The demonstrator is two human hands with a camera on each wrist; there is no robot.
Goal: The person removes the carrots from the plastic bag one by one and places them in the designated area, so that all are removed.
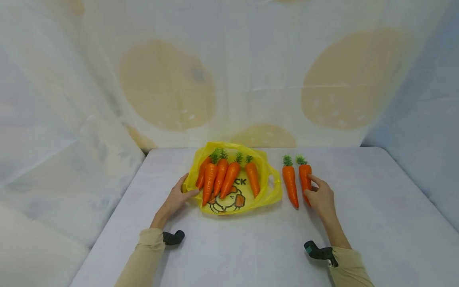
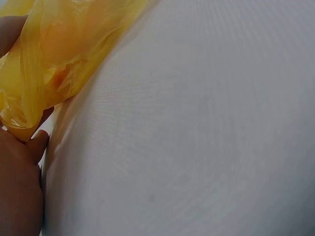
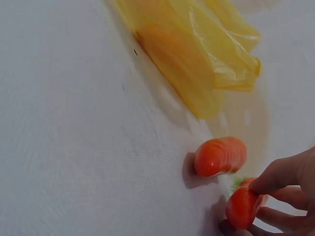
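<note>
Right hand [image 1: 322, 196] pinches a carrot [image 1: 305, 178] between thumb and fingers; left hand [image 1: 177, 197] holds the soft bag [image 1: 264, 200] loosely. Carrot looks light, stiff, smooth; its thick part should be safest to grip

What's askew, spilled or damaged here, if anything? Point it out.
Nothing stands out. Two carrots are outside the yellow bag, side by side, one held by the right hand, and I see no spill or visible damage.
</note>
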